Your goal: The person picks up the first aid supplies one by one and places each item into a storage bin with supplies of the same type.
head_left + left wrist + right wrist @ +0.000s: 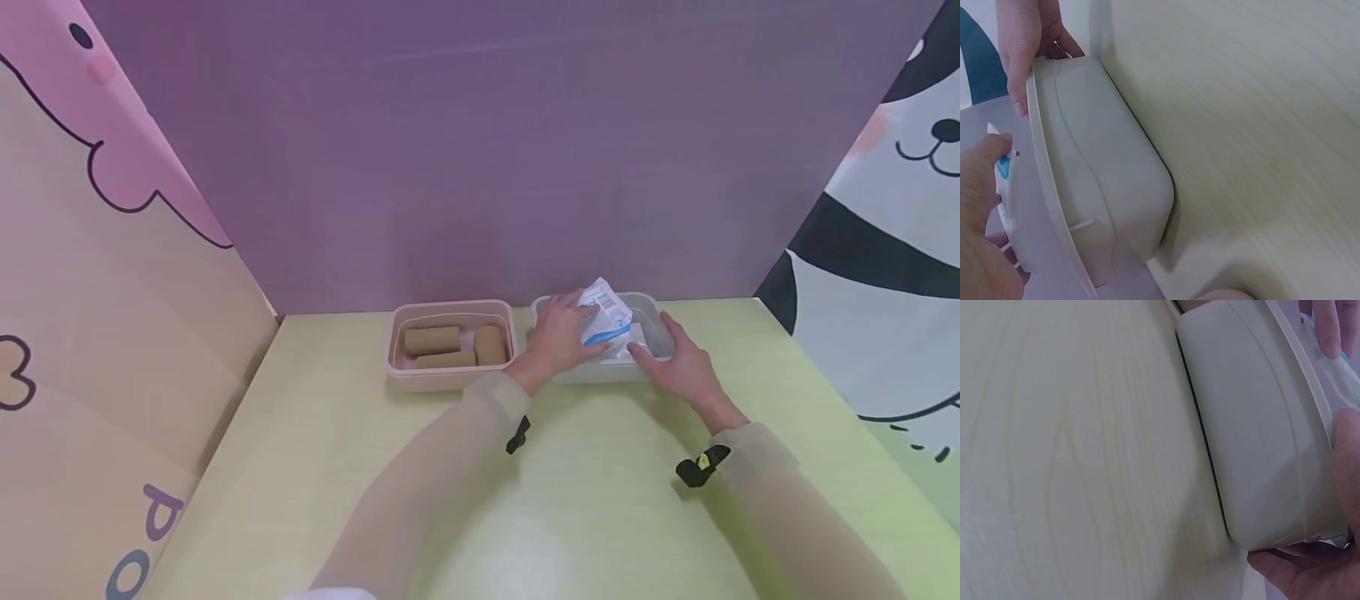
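Note:
A white packet [609,310] with a blue stripe and printing is pinched in my left hand [558,337], tilted above a pale grey plastic bin [600,374]. In the left wrist view the thumb of that hand [982,212] lies against the packet's edge. More clear and white wrapping [636,340] shows inside the bin, partly hidden. My right hand [682,364] grips the bin's right end. Its thumb is on the front rim, and in the right wrist view the fingers [1279,569] curl around the end wall.
Left of the grey bin stands a pink bin [431,382] holding brown cylindrical rolls [432,340]. Both stand at the back of the light wooden table [337,467], before a purple panel [487,150]. Cartoon-printed panels flank the table.

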Demonstrator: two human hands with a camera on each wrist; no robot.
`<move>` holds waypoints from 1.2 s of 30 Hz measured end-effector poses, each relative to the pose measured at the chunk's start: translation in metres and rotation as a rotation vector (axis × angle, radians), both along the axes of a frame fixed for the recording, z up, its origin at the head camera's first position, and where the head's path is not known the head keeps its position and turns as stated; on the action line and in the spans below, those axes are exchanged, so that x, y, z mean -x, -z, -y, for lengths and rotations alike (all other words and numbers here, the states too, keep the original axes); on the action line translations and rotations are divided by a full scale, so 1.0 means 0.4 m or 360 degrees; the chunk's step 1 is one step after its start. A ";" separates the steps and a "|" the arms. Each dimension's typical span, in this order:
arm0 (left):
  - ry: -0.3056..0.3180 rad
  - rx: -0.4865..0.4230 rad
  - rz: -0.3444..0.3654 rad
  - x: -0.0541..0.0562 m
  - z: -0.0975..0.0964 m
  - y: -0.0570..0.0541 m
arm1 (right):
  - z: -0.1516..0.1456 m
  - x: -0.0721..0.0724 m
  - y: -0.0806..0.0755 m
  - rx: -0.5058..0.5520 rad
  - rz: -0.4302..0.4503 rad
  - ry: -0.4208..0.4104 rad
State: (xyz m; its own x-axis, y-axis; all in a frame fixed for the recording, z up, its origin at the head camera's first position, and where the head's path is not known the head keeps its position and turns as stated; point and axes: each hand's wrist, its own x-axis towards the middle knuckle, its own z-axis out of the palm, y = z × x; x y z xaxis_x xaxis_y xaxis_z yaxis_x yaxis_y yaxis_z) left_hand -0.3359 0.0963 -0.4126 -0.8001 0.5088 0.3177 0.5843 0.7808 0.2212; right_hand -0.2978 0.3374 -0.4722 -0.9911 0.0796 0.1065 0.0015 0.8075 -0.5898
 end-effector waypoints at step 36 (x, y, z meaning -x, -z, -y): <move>-0.0023 0.0027 0.0073 0.026 -0.049 0.037 | 0.003 -0.011 -0.001 0.0042 -0.0003 0.0031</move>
State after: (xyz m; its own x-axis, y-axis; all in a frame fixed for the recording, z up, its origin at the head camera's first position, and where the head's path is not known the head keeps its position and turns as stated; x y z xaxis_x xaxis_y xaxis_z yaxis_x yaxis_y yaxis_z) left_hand -0.3465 0.1157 -0.4273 -0.8209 0.5020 0.2721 0.5625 0.7929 0.2342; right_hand -0.2934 0.3361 -0.4718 -0.9892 0.1015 0.1059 0.0158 0.7914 -0.6111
